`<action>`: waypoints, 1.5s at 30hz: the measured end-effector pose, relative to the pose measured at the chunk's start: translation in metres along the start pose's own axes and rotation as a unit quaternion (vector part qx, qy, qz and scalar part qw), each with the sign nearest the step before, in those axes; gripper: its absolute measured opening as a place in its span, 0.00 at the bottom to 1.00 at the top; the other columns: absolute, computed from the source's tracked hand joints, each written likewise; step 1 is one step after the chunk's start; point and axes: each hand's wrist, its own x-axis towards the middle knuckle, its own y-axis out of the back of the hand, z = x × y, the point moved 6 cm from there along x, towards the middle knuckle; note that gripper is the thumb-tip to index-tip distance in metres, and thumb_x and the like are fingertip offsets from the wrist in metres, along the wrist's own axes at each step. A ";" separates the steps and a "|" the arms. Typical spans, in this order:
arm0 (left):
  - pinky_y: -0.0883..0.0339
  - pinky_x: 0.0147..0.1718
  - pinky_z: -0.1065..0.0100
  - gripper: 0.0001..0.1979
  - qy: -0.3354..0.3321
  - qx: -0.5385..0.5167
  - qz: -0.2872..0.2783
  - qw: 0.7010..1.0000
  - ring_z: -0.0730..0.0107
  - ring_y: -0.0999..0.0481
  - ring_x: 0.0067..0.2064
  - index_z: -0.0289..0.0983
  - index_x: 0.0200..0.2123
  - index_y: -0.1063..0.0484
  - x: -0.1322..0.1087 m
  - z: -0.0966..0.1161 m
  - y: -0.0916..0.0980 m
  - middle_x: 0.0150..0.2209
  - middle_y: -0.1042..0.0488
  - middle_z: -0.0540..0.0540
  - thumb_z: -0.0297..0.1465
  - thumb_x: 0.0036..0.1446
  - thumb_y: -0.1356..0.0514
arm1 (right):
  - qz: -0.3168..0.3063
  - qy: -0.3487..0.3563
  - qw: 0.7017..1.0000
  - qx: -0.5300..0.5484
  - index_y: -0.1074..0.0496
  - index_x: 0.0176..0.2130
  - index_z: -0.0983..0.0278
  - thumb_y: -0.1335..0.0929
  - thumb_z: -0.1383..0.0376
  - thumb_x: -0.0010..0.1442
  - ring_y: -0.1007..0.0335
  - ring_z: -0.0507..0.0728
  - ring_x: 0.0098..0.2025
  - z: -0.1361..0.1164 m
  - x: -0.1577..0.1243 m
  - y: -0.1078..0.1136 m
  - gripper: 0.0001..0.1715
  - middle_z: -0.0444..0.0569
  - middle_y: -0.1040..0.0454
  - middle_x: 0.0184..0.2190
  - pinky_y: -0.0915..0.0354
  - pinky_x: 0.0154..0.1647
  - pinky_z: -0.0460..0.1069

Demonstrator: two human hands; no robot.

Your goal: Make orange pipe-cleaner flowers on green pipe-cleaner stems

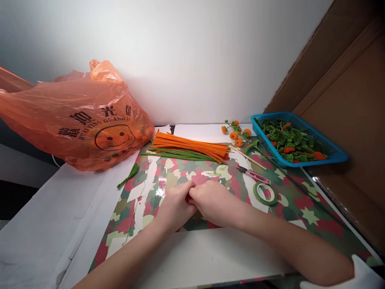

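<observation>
My left hand point(177, 200) and my right hand point(210, 198) meet over the near middle of the patterned sheet point(192, 171). Both are closed, fingertips pressed together; whatever they hold, if anything, is hidden behind the fingers. Beyond them lies a bundle of orange pipe cleaners point(189, 144) on top of green pipe cleaners point(186, 155). To the right of my right hand are a roll of green tape point(258, 193) and pink-handled scissors point(255, 175). A short twisted green pipe cleaner piece point(128, 176) rests off to the left.
An orange plastic bag point(99, 120) bulges at the left. A blue basket point(300, 160) of green and orange pieces stands at the right by a cardboard panel point(343, 80). A stem with orange flowers point(234, 135) leans by it, near a thin wooden stick point(249, 158).
</observation>
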 end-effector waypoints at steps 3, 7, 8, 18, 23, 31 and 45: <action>0.46 0.22 0.74 0.09 0.005 -0.009 0.010 1.000 0.73 0.37 0.23 0.39 0.26 0.37 0.000 0.000 0.002 0.22 0.31 0.54 0.20 0.41 0.48 | 0.000 -0.011 1.000 -0.003 0.30 0.33 0.68 0.35 0.78 0.48 0.30 0.55 0.26 -0.005 0.001 0.002 0.11 0.48 0.25 0.28 0.54 0.19 0.47; 0.45 0.23 0.73 0.09 -0.005 -0.011 0.015 1.000 0.73 0.36 0.23 0.40 0.27 0.37 -0.001 0.001 0.003 0.22 0.30 0.53 0.21 0.42 0.48 | -0.012 -0.035 0.999 0.012 0.29 0.34 0.69 0.35 0.77 0.50 0.29 0.56 0.27 -0.006 0.002 0.001 0.10 0.49 0.25 0.28 0.53 0.20 0.47; 0.45 0.23 0.73 0.09 -0.007 -0.008 0.009 1.000 0.72 0.36 0.23 0.40 0.27 0.37 -0.001 0.000 0.002 0.22 0.30 0.53 0.21 0.42 0.49 | -0.017 -0.041 0.999 0.025 0.29 0.33 0.68 0.35 0.77 0.51 0.30 0.56 0.27 -0.004 0.002 0.000 0.08 0.49 0.25 0.28 0.53 0.20 0.47; 0.51 0.21 0.71 0.07 -0.034 0.069 -0.088 0.993 0.69 0.36 0.22 0.40 0.29 0.41 0.000 -0.001 -0.010 0.22 0.33 0.53 0.25 0.44 0.47 | 0.014 -0.062 0.979 0.191 0.30 0.29 0.66 0.41 0.70 0.61 0.43 0.48 0.22 0.013 -0.007 0.005 0.13 0.45 0.30 0.25 0.53 0.20 0.44; 0.49 0.23 0.71 0.06 -0.088 0.075 -0.096 0.989 0.70 0.35 0.23 0.40 0.29 0.40 0.001 0.008 -0.003 0.23 0.31 0.52 0.34 0.57 0.48 | 0.003 -0.149 0.980 0.129 0.33 0.25 0.64 0.39 0.57 0.62 0.43 0.50 0.22 0.035 -0.016 0.019 0.19 0.45 0.32 0.21 0.54 0.22 0.47; 0.48 0.22 0.73 0.12 -0.141 0.082 -0.043 0.986 0.72 0.33 0.24 0.40 0.34 0.32 0.000 0.010 0.005 0.26 0.27 0.51 0.35 0.64 0.52 | 0.020 -0.082 0.969 0.234 0.38 0.27 0.64 0.45 0.64 0.67 0.45 0.49 0.23 0.038 -0.023 0.019 0.19 0.43 0.34 0.23 0.52 0.24 0.46; 0.48 0.23 0.73 0.13 -0.100 0.064 -0.019 0.993 0.74 0.40 0.22 0.39 0.29 0.33 0.017 -0.006 0.028 0.20 0.36 0.54 0.35 0.64 0.52 | -0.032 -0.105 0.957 0.270 0.31 0.28 0.64 0.42 0.59 0.64 0.44 0.50 0.26 0.082 -0.029 0.043 0.19 0.42 0.36 0.25 0.49 0.26 0.46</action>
